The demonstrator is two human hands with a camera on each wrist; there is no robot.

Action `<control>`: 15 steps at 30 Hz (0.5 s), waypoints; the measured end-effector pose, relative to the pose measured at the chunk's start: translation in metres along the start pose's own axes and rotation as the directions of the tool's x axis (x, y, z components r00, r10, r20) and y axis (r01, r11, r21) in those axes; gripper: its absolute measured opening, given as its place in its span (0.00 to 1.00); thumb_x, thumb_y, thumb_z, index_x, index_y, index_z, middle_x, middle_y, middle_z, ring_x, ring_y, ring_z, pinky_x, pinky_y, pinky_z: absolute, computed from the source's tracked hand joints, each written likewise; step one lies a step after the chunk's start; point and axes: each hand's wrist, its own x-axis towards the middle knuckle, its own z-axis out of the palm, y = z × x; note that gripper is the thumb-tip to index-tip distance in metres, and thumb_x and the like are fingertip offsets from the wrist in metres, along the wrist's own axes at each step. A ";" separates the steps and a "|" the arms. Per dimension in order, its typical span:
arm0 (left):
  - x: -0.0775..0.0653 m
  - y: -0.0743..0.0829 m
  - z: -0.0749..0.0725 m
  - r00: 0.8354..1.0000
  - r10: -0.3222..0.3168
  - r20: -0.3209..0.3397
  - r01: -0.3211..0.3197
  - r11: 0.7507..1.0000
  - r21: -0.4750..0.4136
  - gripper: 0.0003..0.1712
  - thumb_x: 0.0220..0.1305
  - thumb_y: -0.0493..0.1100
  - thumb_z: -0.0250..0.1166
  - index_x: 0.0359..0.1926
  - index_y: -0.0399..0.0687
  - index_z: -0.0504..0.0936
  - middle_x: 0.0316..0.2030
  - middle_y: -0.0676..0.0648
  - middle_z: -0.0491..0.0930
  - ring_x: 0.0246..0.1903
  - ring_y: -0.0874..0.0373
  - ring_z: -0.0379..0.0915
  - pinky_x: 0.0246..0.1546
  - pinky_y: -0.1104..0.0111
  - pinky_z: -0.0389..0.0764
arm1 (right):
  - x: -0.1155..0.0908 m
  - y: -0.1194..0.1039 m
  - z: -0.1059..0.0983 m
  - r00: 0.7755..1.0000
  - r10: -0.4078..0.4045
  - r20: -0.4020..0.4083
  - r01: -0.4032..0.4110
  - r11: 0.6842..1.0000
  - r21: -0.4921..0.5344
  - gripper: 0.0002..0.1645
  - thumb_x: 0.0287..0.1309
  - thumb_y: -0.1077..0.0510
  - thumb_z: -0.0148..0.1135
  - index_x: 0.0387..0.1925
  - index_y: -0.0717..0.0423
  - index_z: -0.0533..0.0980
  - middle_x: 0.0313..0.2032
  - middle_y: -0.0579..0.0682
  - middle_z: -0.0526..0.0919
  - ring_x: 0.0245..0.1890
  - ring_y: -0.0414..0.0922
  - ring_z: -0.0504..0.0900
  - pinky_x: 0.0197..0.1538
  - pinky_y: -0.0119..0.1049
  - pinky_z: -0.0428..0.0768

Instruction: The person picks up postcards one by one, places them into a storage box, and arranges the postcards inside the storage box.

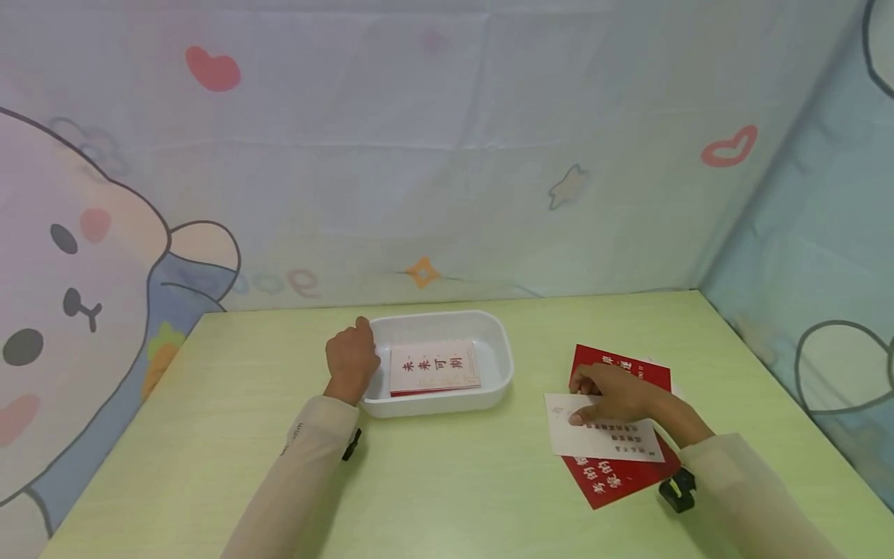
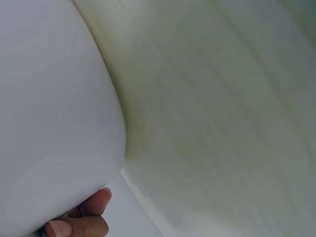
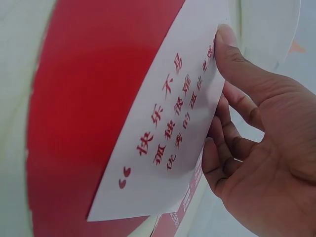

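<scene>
A white plastic tray (image 1: 438, 405) stands on the table, and my left hand (image 1: 351, 359) grips its left rim; the left wrist view shows fingertips (image 2: 98, 201) at the tray's wall. Inside the tray lies a small stack of cards (image 1: 433, 368), the top one pale with red characters. Over on the right, my right hand (image 1: 618, 396) pinches a white card (image 1: 601, 439) printed with red characters, thumb on its face and fingers behind. Beneath it lie red cards (image 1: 594, 485) with white print, partly covered by the white card and the hand.
The pale green table (image 1: 447, 497) meets a cloth backdrop (image 1: 419, 155) printed with cartoon shapes at its far edge. Another red card (image 1: 653, 376) lies behind the right hand. A second printed cloth (image 1: 824, 272) hangs along the right side.
</scene>
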 end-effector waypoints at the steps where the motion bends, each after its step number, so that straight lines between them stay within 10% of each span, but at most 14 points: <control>1: 0.000 0.000 0.000 1.000 0.000 -0.001 0.000 1.000 -0.001 0.16 0.58 0.40 0.66 0.43 0.38 0.72 0.30 0.40 0.83 0.25 0.50 0.80 0.29 0.59 0.81 | 0.001 0.000 0.000 1.000 -0.001 -0.003 0.001 1.000 -0.004 0.30 0.44 0.44 0.76 0.44 0.53 0.74 0.38 0.46 0.78 0.37 0.42 0.74 0.44 0.37 0.78; 15: 0.002 0.000 0.001 1.000 -0.005 -0.005 0.005 1.000 0.000 0.16 0.59 0.41 0.66 0.43 0.38 0.72 0.31 0.39 0.84 0.27 0.48 0.81 0.29 0.59 0.81 | 0.006 -0.002 0.001 0.999 -0.026 -0.024 0.029 0.994 0.109 0.24 0.49 0.46 0.73 0.44 0.51 0.74 0.35 0.46 0.79 0.30 0.41 0.76 0.34 0.30 0.78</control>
